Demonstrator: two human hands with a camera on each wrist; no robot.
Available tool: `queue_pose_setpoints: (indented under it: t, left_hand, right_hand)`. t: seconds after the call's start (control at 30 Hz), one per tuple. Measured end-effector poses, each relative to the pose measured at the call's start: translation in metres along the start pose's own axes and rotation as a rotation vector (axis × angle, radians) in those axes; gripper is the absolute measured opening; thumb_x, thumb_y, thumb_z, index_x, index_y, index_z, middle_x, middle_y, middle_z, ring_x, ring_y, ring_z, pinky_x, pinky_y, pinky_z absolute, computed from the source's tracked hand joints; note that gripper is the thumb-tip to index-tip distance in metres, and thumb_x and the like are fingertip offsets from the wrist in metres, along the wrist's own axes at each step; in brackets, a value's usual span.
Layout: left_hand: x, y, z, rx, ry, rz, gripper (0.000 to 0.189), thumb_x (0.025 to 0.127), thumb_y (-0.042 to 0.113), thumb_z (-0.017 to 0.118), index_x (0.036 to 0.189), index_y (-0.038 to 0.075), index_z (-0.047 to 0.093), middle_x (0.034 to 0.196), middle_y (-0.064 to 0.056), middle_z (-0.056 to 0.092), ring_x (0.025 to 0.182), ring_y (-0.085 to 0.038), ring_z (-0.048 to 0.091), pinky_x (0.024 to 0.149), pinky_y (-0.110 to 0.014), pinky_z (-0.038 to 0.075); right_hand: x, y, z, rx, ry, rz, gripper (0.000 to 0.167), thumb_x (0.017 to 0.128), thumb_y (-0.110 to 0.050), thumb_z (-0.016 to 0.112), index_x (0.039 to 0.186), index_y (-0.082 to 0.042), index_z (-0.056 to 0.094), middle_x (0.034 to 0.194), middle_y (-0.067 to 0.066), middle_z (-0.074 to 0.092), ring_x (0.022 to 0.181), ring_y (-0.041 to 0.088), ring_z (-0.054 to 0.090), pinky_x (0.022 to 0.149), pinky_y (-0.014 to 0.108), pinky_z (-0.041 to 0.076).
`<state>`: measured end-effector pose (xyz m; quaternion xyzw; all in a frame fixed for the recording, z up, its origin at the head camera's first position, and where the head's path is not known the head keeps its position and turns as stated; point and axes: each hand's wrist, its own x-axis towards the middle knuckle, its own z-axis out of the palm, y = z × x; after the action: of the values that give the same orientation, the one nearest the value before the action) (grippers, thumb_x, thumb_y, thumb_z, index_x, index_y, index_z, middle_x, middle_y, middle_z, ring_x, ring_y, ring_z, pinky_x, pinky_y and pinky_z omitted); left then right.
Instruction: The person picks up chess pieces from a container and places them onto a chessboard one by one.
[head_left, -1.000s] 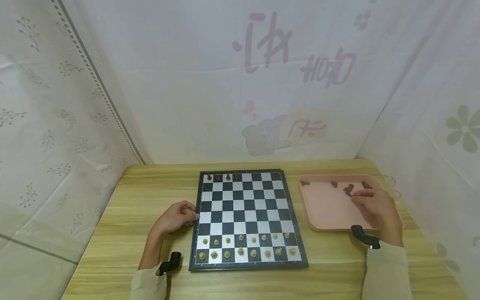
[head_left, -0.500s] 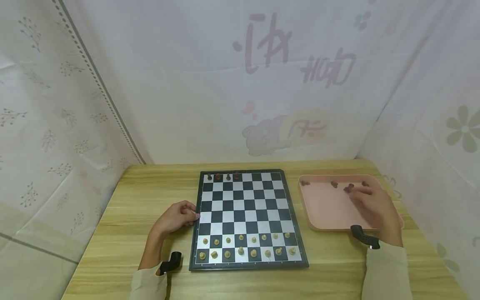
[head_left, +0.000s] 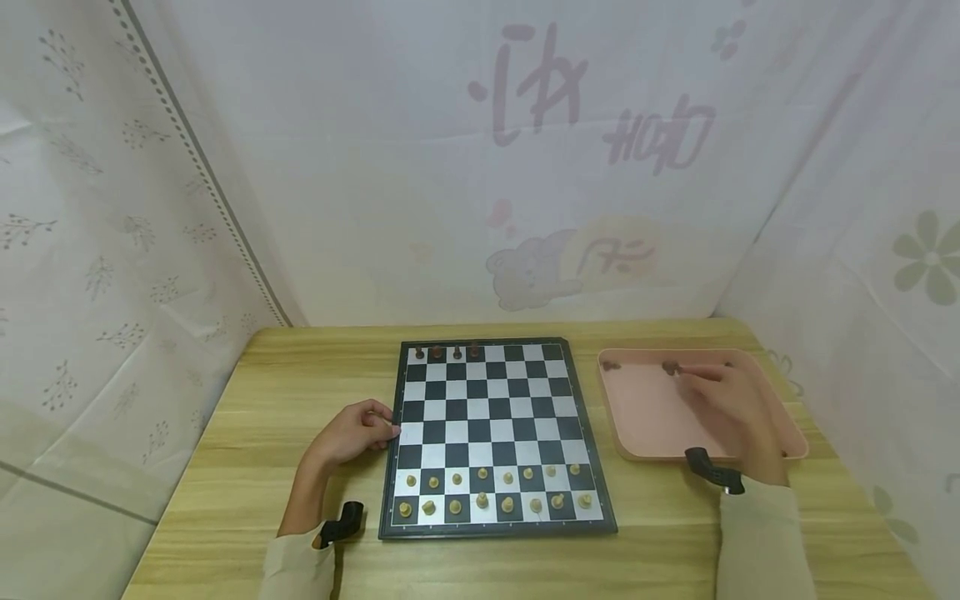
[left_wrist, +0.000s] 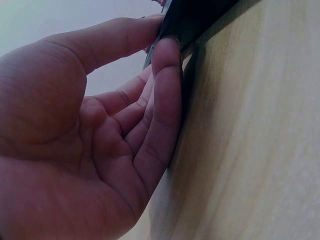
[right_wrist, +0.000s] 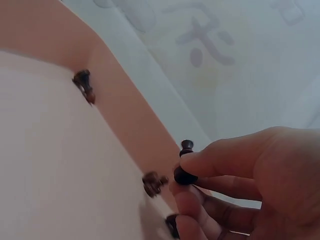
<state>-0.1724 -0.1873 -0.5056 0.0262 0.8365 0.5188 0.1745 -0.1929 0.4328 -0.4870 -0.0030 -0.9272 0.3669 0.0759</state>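
At the left side of the chessboard [head_left: 477,408], my left hand [head_left: 352,433] pinches the board's edge; in the left wrist view the thumb lies on one face and fingers [left_wrist: 166,85] on the other. My right hand [head_left: 727,396] is over the pink tray [head_left: 645,425]. Between thumb and fingertips it holds a dark chess piece [right_wrist: 186,175], seen clearly in the right wrist view. Just beside it a brown chess piece [right_wrist: 154,183] lies against the tray wall. Another dark piece [right_wrist: 84,86] lies in the tray corner. My hand hides part of the tray.
Several light pieces [head_left: 482,501] fill the board's two near rows. Several dark pieces [head_left: 437,352] stand at its far left. The wooden table [head_left: 300,367] meets a printed cloth [head_left: 420,208] behind and at the sides.
My right hand has moved left across the tray, away from the clustered dark pieces to the piece near the far wall. My left hand stays on the board's edge.
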Motion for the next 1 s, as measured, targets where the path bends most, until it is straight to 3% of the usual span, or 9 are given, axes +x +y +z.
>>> queue_pose_setpoints:
  t: [0.1, 0.23, 0.5, 0.8, 1.0]
  left_hand:
    - [0.000, -0.001, 0.000, 0.000, -0.004, 0.003, 0.029, 0.100, 0.009, 0.080, 0.118, -0.007, 0.067, 0.084, -0.005, 0.073, 0.076, -0.021, 0.067, 0.074, -0.036, 0.055]
    - [0.000, -0.001, 0.000, -0.007, -0.002, -0.008, 0.027, 0.100, 0.009, 0.080, 0.118, -0.006, 0.067, 0.084, -0.006, 0.073, 0.076, -0.022, 0.067, 0.073, -0.035, 0.055]
    - [0.000, 0.000, 0.001, -0.016, 0.000, -0.015, 0.026, 0.100, 0.008, 0.079, 0.118, -0.006, 0.067, 0.084, -0.007, 0.074, 0.077, -0.022, 0.066, 0.074, -0.034, 0.054]
    - [0.001, 0.000, 0.000, -0.012, 0.006, -0.019, 0.026, 0.100, 0.009, 0.080, 0.118, -0.006, 0.067, 0.084, -0.007, 0.074, 0.077, -0.022, 0.067, 0.074, -0.033, 0.054]
    - [0.000, 0.001, 0.000, -0.006, 0.001, -0.019, 0.028, 0.100, 0.009, 0.080, 0.119, -0.006, 0.067, 0.085, -0.007, 0.074, 0.077, -0.022, 0.067, 0.074, -0.034, 0.055]
  right_hand:
    - [0.002, -0.005, 0.005, 0.014, -0.024, 0.003, 0.027, 0.103, -0.008, 0.077, 0.119, 0.014, 0.077, 0.126, 0.033, 0.072, 0.100, -0.017, 0.050, 0.080, 0.006, 0.044]
    - [0.006, -0.009, 0.010, 0.029, -0.031, 0.004, 0.028, 0.103, -0.010, 0.077, 0.120, 0.012, 0.078, 0.129, 0.031, 0.072, 0.100, -0.018, 0.051, 0.080, 0.007, 0.046]
    - [0.008, -0.015, 0.014, 0.004, -0.034, 0.034, 0.031, 0.105, -0.021, 0.079, 0.120, 0.006, 0.078, 0.122, 0.027, 0.075, 0.094, 0.006, 0.061, 0.074, 0.016, 0.051]
    - [0.008, -0.026, 0.016, -0.030, -0.063, 0.077, 0.041, 0.107, -0.031, 0.076, 0.127, 0.005, 0.075, 0.126, 0.028, 0.074, 0.110, 0.038, 0.066, 0.079, 0.030, 0.051]
    - [0.007, -0.034, 0.021, 0.019, -0.057, 0.070, 0.040, 0.105, -0.029, 0.078, 0.128, 0.004, 0.075, 0.127, 0.027, 0.073, 0.103, 0.029, 0.066, 0.074, 0.027, 0.054]
